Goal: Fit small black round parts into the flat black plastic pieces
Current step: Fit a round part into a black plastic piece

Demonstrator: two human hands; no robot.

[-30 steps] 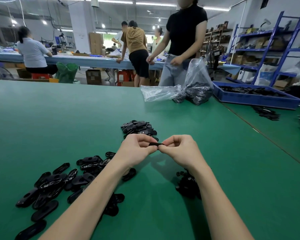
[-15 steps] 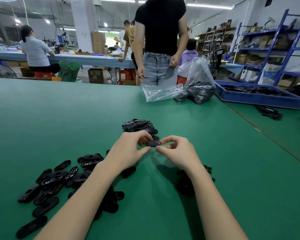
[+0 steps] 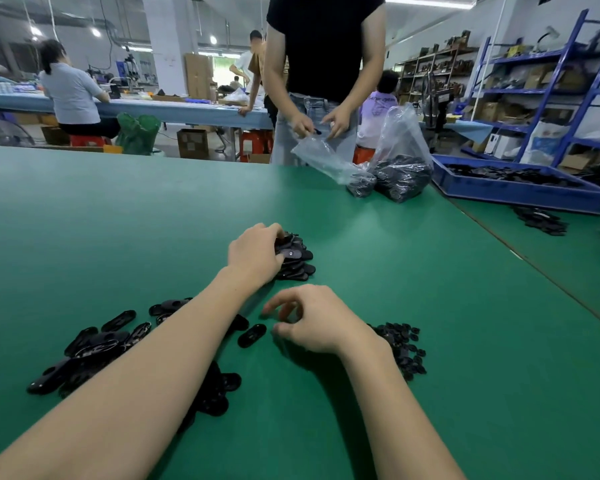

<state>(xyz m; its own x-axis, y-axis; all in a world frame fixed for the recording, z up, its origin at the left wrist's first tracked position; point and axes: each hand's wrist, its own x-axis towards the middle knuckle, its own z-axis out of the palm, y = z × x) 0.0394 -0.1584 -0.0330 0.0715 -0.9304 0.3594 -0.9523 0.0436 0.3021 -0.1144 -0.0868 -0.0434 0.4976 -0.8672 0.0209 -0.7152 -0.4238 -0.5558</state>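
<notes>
No writing could be read on any part. The left hand (image 3: 257, 252) lay on the far heap of flat pieces (image 3: 297, 254), its fingers curled round the topmost oval piece. The right hand (image 3: 317, 320) hovered low over the green counter (image 3: 465, 323), fingers loosely bent and holding nothing, just beside a single glossy oval piece (image 3: 252, 335). Three dark piles lay near the hands: the far heap, a spread of loose flat pieces (image 3: 94, 351) under the left forearm, and a cluster of small round parts (image 3: 404, 348) by the right wrist. Across the counter a person in black held one of two clear plastic bags (image 3: 400, 161), beside a blue tray (image 3: 520, 188).
</notes>
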